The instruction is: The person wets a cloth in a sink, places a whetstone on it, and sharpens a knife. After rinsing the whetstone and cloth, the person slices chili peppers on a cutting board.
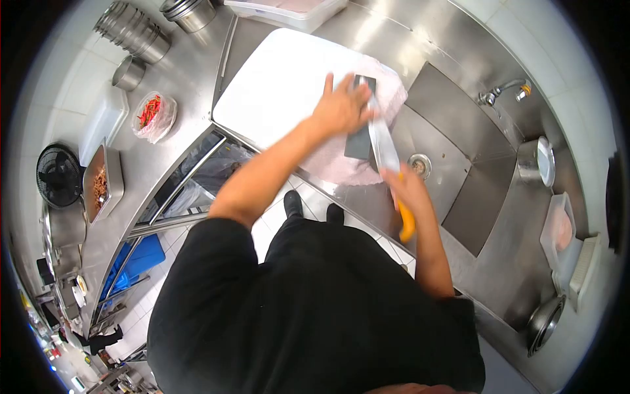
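Note:
A knife with a broad blade [383,146] and a yellow handle [407,224] lies slantwise over a dark grey sharpening stone [358,144]. My right hand [408,186] is wrapped round the handle near the blade. My left hand [342,106] has its fingers spread, with the fingertips at the upper part of the blade and stone; it is slightly blurred. Under the stone is a pale pink cloth [331,161], spread over the right side of a white cutting board [262,92].
A steel sink [420,128] with a drain and a tap [502,92] is on the right. Red chillies in a bag-lined bowl [155,118] and a steel tray [113,180] stand on the left counter. A plastic tub [295,14] sits beyond the board.

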Available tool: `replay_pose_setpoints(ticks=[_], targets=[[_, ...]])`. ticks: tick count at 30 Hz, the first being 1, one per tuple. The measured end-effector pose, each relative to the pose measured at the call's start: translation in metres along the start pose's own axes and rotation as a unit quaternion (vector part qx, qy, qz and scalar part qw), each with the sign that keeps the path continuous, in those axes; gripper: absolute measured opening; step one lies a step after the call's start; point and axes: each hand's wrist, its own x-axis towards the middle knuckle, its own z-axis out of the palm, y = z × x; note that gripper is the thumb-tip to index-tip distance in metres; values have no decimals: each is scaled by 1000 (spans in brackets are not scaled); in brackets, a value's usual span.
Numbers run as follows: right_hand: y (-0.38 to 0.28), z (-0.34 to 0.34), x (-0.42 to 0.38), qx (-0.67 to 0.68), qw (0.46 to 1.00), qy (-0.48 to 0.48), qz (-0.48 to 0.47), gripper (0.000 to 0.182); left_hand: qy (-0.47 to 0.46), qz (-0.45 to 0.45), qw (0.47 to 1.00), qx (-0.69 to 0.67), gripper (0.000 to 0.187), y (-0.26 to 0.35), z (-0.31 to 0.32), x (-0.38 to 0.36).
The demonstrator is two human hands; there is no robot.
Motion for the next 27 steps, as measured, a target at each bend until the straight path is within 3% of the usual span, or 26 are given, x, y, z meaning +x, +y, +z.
replay_pose_setpoints(ticks=[1,3,5,9,11,14,16,18,19,20,22,25,27], targets=[[4,2,-29,8,1000,-13,16,47,35,-16,999,-23,64,21,-8,-33],[4,5,-73,17,1000,-4,-6,47,-28,-33,997,-71,71,50,-31,-76],[1,6,-64,-5,1000,-15,16,46,-28,-33,997,-59,71,38,-26,-63],[-47,-6,42,-5,999,42,-25,52,-54,-57,995,-63,72,-37,7,43],[-74,-21,93,-38,996,65,-45,60,-156,-95,983,8,72,-57,-7,102],[-100,-32,116,-41,990,105,-85,69,-190,-139,971,-39,72,-56,-46,131],[-102,-40,106,29,992,84,-92,75,28,-135,988,-75,71,-49,-47,118],[-99,-45,73,-33,991,66,-113,72,191,-113,970,-101,70,-36,-53,93],[-93,-47,63,-66,989,57,-118,72,192,-96,973,-86,70,-29,-53,78],[-74,-42,71,-143,963,131,-188,68,194,-79,975,-72,70,-23,-50,64],[-29,-24,94,-289,861,272,-318,64,163,-64,983,-59,71,-11,-38,40],[-29,-7,50,-310,913,175,-200,59,5,-67,996,-49,72,7,-8,-3],[-15,-3,2,-319,918,139,-192,58,85,-12,992,-88,70,27,6,-44]])
